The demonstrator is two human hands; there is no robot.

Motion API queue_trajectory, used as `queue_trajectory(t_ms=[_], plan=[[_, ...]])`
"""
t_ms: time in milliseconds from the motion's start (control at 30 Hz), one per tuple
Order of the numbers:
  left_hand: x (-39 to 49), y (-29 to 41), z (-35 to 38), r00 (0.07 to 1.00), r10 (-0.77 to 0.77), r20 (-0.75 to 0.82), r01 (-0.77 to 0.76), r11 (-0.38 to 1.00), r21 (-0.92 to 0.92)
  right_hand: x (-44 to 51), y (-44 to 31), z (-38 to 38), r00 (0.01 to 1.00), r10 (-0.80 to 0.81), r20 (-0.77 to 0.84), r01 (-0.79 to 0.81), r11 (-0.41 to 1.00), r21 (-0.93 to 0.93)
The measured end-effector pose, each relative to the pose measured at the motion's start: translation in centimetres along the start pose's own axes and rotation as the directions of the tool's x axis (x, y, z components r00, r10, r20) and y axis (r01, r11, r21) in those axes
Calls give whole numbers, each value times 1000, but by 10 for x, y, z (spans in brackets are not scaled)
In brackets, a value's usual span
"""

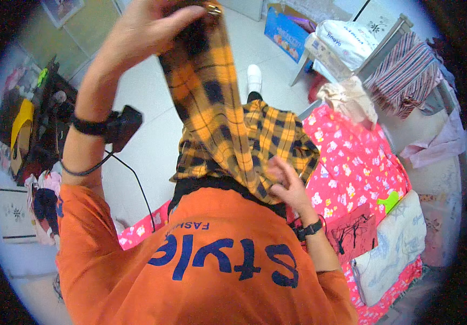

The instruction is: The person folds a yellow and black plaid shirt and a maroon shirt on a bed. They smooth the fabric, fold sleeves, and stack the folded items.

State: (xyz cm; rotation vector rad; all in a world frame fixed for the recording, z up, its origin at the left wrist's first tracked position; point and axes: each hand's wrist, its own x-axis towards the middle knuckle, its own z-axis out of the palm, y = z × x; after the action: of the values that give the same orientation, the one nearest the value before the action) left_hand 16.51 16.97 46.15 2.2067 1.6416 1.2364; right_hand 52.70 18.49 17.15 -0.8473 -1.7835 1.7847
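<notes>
My left hand [148, 34], raised at the top left, grips the upper part of a yellow and black plaid cloth [217, 93]. A small shiny metal piece [214, 10] shows by its thumb. The cloth hangs in a long strip down to my waist. My right hand [290, 187] is slightly blurred beside the lower end, thumb and fingers apart, nothing visible between them. More fabric of the same plaid [274, 130] covers my lap and leg; where the cloth and my clothing part, I cannot tell. The left fingertips are hidden or cut off by the frame.
A pink printed bed cover [347, 170] lies to my right with a pale pillow [396, 248]. Behind it are a striped cloth [408, 73], a white plastic bag [343, 42] and a blue box [284, 34]. A black cable [138, 178] runs near my left arm.
</notes>
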Motion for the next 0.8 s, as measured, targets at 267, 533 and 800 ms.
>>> queue_trajectory(t_ms=[267,533,800], plan=[[139,-64,164,945,321,70,-317,947,-61,-2,44,16,982,165,-95,-187,926,-328],[29,-157,254,983,-56,173,44,996,72,-4,45,6,918,347,-193,-257,890,377],[-171,-143,235,523,-546,655,783,611,-116,-3,47,-3,917,392,-79,-284,778,561]])
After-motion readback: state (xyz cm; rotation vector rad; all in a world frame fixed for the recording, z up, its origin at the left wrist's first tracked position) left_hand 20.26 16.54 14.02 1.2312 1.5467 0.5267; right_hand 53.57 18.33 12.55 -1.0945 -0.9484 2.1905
